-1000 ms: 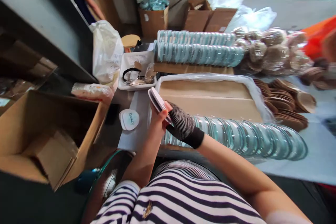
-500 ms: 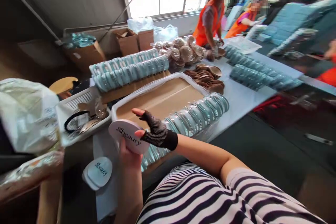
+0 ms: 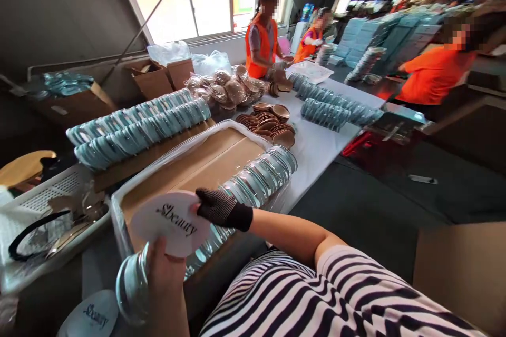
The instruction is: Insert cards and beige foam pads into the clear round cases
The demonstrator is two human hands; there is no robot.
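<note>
A flat white rounded disc (image 3: 160, 218) with black "Sbeauty" lettering is tilted over the near left end of a plastic-lined tray (image 3: 118, 205). My left hand (image 3: 166, 268), bare, grips its lower edge, thumb on the printed face. At the disc's right edge, my right hand (image 3: 221, 208), in a black fingerless glove, pinches it. Below the gloved hand runs a row of clear-wrapped pale discs (image 3: 256, 179) along the tray's near side. Close to my left wrist stands a short group of wrapped discs (image 3: 128, 287). Another lettered disc (image 3: 89, 316) lies at the bottom left.
Brown discs (image 3: 269, 124) are heaped past the tray, and bagged ones (image 3: 229, 87) lie behind. Two wrapped rows (image 3: 142, 124) line the back left. A white basket (image 3: 59, 189) holds loose items at left. Co-workers in orange vests (image 3: 261, 45) stand across the table (image 3: 312, 160).
My view has swung right, so the scene sits further left. My right hand's spread fingers have closed on the disc's edge. The disc is now over the tray's near end.
</note>
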